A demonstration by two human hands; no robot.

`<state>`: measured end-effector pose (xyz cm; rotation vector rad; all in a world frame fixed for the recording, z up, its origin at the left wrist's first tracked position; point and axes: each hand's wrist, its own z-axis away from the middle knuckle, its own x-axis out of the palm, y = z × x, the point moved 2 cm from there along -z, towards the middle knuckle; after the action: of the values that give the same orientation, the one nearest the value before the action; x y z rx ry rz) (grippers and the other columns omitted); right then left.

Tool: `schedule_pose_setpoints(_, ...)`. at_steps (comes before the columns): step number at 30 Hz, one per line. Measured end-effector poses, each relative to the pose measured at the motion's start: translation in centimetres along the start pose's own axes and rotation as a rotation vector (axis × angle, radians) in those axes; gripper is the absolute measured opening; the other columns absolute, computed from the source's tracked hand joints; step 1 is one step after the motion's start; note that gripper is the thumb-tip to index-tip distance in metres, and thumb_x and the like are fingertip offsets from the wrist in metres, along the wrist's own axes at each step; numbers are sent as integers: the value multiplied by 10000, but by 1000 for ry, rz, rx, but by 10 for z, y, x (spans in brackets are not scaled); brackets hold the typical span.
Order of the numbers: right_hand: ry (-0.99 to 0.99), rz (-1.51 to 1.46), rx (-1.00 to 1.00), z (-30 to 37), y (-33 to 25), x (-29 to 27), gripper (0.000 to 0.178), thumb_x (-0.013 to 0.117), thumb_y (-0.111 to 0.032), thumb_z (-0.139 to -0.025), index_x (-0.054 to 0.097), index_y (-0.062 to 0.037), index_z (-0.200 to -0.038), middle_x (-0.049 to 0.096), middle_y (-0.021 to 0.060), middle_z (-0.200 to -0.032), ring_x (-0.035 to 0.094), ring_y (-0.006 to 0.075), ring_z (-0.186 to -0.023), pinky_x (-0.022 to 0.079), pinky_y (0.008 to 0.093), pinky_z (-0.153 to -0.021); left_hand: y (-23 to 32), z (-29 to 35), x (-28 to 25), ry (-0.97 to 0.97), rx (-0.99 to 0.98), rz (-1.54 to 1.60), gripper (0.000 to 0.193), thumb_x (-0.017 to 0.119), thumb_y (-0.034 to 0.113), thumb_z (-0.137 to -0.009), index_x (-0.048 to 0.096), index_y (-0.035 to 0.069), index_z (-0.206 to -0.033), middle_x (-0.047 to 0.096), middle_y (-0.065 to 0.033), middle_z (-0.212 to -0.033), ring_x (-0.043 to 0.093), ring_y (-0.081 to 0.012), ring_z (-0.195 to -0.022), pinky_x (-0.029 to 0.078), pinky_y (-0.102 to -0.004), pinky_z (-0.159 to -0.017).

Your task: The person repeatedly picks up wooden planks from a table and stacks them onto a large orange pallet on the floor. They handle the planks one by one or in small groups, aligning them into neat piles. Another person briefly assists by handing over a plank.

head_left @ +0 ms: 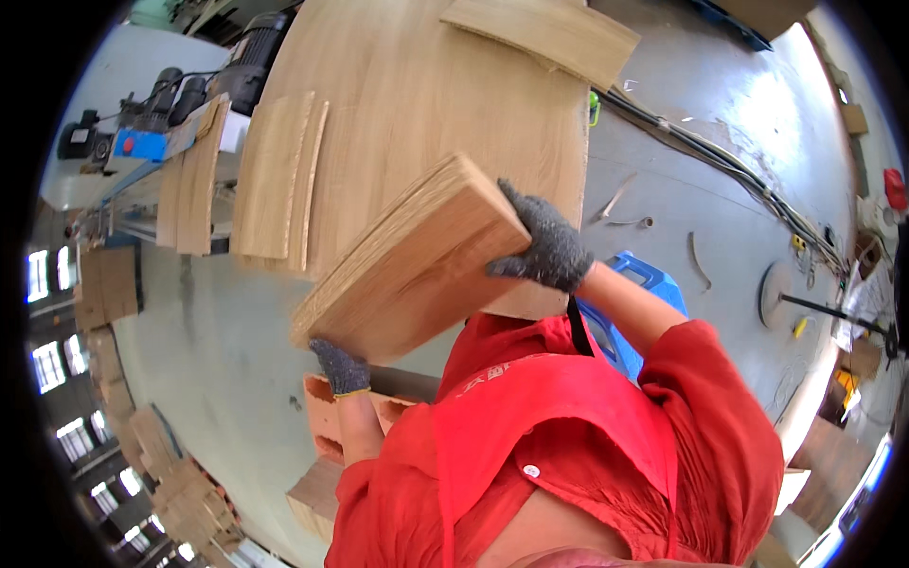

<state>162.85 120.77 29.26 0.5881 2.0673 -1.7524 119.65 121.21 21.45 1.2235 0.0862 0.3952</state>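
A tilted stack of wood-grain boards (pixel 417 275) is held in front of me over the near part of a large wood-grain panel (pixel 407 85). My right hand (pixel 549 241), in a dark grey glove, grips the stack's right end, with the thumb on the broad face and fingers over the far edge. At the lower left corner, my left hand (pixel 339 367), gloved alike, holds the stack's end; some of its fingers are hidden by the boards. Several board edges show along the far side, slightly blurred.
More boards (pixel 275 180) lie at the panel's left side, and another board (pixel 549 38) at its far right. A machine with dark motors (pixel 251 62) stands far left. Near me are a blue plastic stool-like item (pixel 634 275) and orange hollow bricks (pixel 325 417). Cables (pixel 729 156) cross the floor at right.
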Motion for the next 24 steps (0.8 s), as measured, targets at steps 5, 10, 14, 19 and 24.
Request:
schedule_pose_setpoints(5,-351,106,90,19,-73,-9,966,791,-502,-693,410,25,-1408,613,241,-1043,588,394,-992,462,455,-877,-21,113,-15,180,-252,16,916,305,826,-839,367,158,-1463,435,-48,-1454,404,-267,-1312,347,-421,-1091)
schedule_pose_setpoints(10,-536,154,-136,22,-112,19,892,743,-503,-743,437,41,-1381,621,235,-1010,592,396,-963,474,436,-848,-91,219,-38,189,-143,531,966,346,848,-804,357,151,-1472,455,-35,-1447,441,-251,-1295,383,-399,-1063)
schedule_pose_setpoints(14,-773,98,-179,33,-129,71,827,711,-434,-790,423,70,-1378,635,283,-1077,617,410,-1016,481,446,-868,-142,299,-69,587,-290,504,895,384,837,-803,514,141,-1350,584,-39,-1279,549,-230,-1135,438,-380,-996)
schedule_pose_setpoints(19,-1108,62,-243,74,-151,150,640,703,-344,-842,508,12,-1336,638,207,-1192,619,289,-1087,468,369,-925,-166,397,-96,1038,-438,118,658,432,658,-928,576,119,-1276,616,-36,-1163,559,-155,-1035,439,-315,-935)
schedule_pose_setpoints(24,-1349,-37,-287,134,-187,247,529,690,-251,-875,534,-2,-1315,669,126,-1144,615,182,-1021,471,320,-902,-159,473,-115,1185,-304,538,779,459,679,-900,497,56,-1365,569,-78,-1266,504,-171,-1151,384,-312,-999)
